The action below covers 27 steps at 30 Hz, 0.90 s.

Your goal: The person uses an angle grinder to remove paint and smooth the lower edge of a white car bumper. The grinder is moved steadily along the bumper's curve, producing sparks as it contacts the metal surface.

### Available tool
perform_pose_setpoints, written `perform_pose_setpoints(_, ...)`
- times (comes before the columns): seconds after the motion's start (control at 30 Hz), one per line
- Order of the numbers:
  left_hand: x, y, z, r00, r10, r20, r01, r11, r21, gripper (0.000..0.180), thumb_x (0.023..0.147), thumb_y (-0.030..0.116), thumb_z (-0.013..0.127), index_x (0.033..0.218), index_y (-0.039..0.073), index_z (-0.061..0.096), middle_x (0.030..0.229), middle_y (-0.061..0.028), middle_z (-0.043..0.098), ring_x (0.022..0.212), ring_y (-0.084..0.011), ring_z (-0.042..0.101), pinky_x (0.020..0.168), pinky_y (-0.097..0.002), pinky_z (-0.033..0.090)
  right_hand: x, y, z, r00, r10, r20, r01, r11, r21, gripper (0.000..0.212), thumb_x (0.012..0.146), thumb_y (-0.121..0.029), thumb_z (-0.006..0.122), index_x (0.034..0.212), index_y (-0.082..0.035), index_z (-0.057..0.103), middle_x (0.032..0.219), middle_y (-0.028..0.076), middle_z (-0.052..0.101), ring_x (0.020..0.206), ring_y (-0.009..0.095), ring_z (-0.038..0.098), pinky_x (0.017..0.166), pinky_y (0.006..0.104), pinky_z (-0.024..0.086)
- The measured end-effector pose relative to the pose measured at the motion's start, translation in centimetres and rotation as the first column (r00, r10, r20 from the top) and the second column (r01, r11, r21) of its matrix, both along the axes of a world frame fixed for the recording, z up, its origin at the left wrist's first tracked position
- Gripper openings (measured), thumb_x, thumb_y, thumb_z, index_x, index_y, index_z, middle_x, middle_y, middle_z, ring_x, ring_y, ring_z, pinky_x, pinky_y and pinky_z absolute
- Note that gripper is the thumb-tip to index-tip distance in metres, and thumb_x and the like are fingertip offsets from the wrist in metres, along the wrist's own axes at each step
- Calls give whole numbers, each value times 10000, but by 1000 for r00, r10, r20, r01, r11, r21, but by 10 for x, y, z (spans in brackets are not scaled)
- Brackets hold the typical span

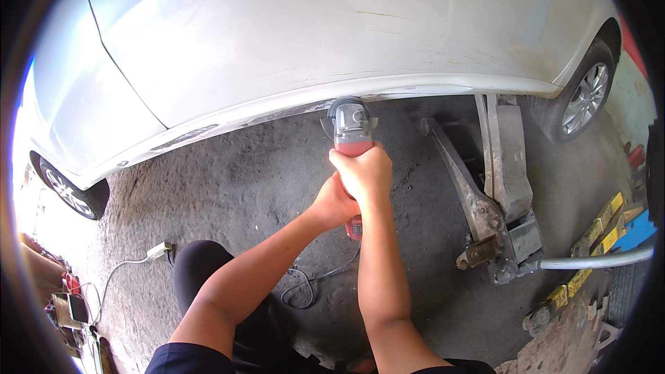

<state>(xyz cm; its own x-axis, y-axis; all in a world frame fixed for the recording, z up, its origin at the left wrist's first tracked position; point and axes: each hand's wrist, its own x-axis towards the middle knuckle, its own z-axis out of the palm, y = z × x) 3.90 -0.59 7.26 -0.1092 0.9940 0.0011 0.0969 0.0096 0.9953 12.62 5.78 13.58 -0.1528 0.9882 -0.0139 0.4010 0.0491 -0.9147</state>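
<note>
I take all places from the pale car [277, 28], side-on. Angle grinder [353, 128], red body, grey head, sits at the car's lower edge, its guard [346, 102] right by the sill [443, 83]. Disc hidden from me; can't tell whether it spins or touches. Right hand [367, 170] wrapped round the grinder's body, nearer the car; left hand [334, 202] closed round it too, farther out. Scuffed dark patches [185, 137] show along the sill toward the car's left-hand wheel [68, 190]. Floor jack [509, 166] reaches in under the car, toward its right-hand wheel [587, 97]. Cable [308, 298] loops farther from the car than the hands. Step, as I judge it: grinding the sill. Next move, I'd say, calls for a firm two-handed hold, light pressure and a slow pass along the car's edge.
</note>
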Motion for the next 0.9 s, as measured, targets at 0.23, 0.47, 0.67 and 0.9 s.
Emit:
perform_pose_setpoints(0.23,-4,-18,2,990,26,138,-12,995,-97,761,767,193,937,1398,29,545,1236,-90,721,1134,-184,699,908,-376,592,-11,-13,-1,997,57,54,-58,998,15,598,738,-393,888,1115,37,711,1039,240,786,960,397,784,850,469,616)
perform_pose_setpoints(0.47,-3,-25,1,990,23,138,-30,999,44,778,772,203,938,1413,26,535,1275,-93,710,1176,-195,693,960,-377,579,-12,-19,-2,997,59,44,-60,998,20,593,734,-385,895,1099,44,708,1034,245,785,963,392,785,847,468,617)
perform_pose_setpoints(0.67,-4,-6,-3,1000,18,21,-19,999,26,768,777,246,939,1395,17,544,1274,-101,717,1174,-189,694,980,-378,568,-8,-5,-2,1000,23,-16,-23,1000,7,603,730,-389,895,1104,49,717,1030,250,787,954,386,789,843,463,616)
perform_pose_setpoints(0.9,0,-12,5,990,-29,141,24,999,32,788,797,233,947,1431,28,527,1324,-92,690,1225,-188,668,1014,-385,556,-9,-7,0,993,39,111,-42,999,31,609,736,-394,888,1123,41,711,1038,243,787,957,400,784,844,472,616)
